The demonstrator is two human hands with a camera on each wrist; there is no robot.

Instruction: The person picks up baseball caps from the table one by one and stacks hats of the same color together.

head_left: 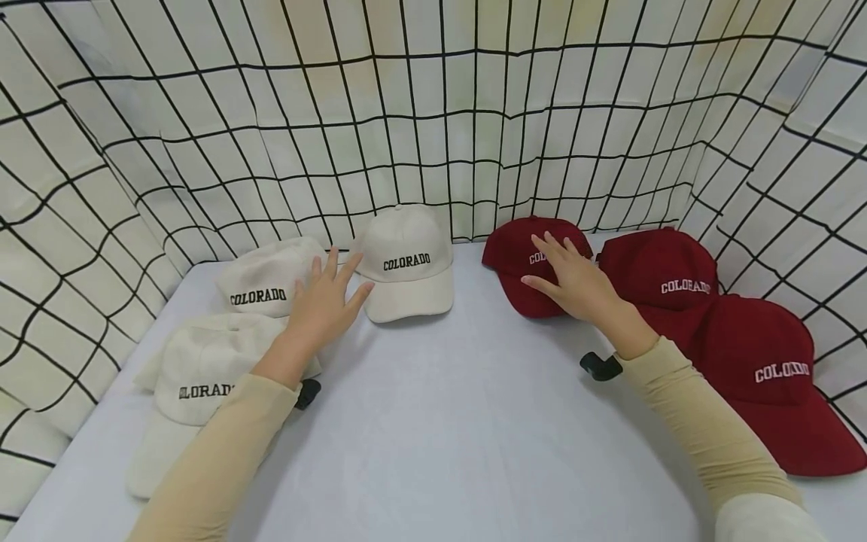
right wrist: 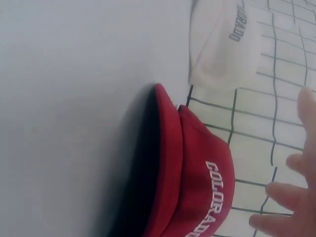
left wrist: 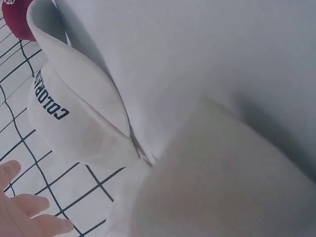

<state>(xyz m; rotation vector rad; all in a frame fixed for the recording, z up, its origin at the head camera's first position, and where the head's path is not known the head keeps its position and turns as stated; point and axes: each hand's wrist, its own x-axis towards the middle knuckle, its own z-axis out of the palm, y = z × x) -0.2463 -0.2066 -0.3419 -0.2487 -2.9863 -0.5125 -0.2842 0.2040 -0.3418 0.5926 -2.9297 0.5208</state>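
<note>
My left hand (head_left: 325, 302) is held with spread fingers between two white caps, apart from both as far as the left wrist view shows. One is the upright white cap (head_left: 406, 260) lettered COLORADO at the back middle; the other is a white cap (head_left: 260, 278) to its left. My right hand (head_left: 576, 280), fingers also spread, is in front of a small-looking dark red cap (head_left: 535, 290) and covers part of its lettering. In the right wrist view, a gap shows between the fingers (right wrist: 286, 197) and that red cap (right wrist: 207, 163). Neither hand holds anything.
Another white cap (head_left: 203, 369) lies at the left under my forearm. Two more red caps, a rear one (head_left: 660, 263) and a front one (head_left: 759, 346), overlap at the right. White sheeting with a black grid (head_left: 433, 98) encloses the pale table surface (head_left: 467, 436) on three sides.
</note>
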